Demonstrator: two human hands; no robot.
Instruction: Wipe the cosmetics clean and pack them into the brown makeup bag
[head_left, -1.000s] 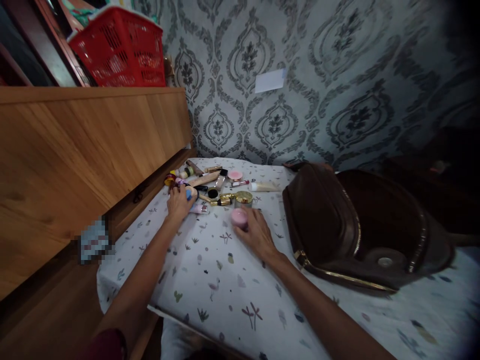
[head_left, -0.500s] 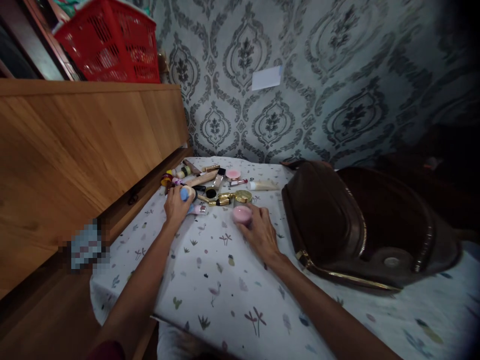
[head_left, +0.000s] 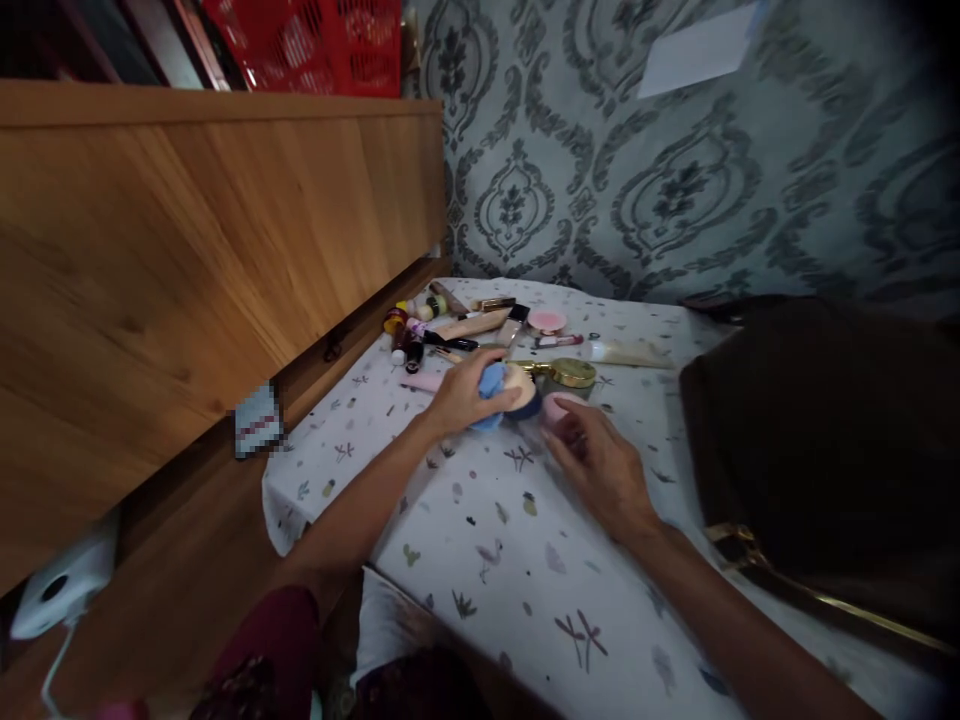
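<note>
My left hand point(head_left: 465, 395) is closed around a light blue crumpled piece point(head_left: 491, 382) and a small round item with a cream top and dark blue edge point(head_left: 519, 390); its exact kind is unclear. Just to the right, my right hand point(head_left: 604, 465) has its fingers curled around a pink round container point(head_left: 559, 408), partly hidden by them. The two held items are close together above the patterned cloth. Behind my hands lie a gold round-ended item point(head_left: 574, 373), a pink compact point(head_left: 547, 322) and a cream tube point(head_left: 630, 355). A pink tube point(head_left: 421, 382) sticks out left of my left hand.
Small bottles point(head_left: 405, 350) and other cosmetics crowd the far left corner of the patterned cloth point(head_left: 480, 600). A dark brown bag point(head_left: 817, 450) stands on the right. Along the left runs a wooden cabinet point(head_left: 225, 230) with a red basket point(head_left: 322, 50) on top.
My left hand has carried the blue piece and round item rightward, close to the pink container in my right hand. The view has turned left and down.
</note>
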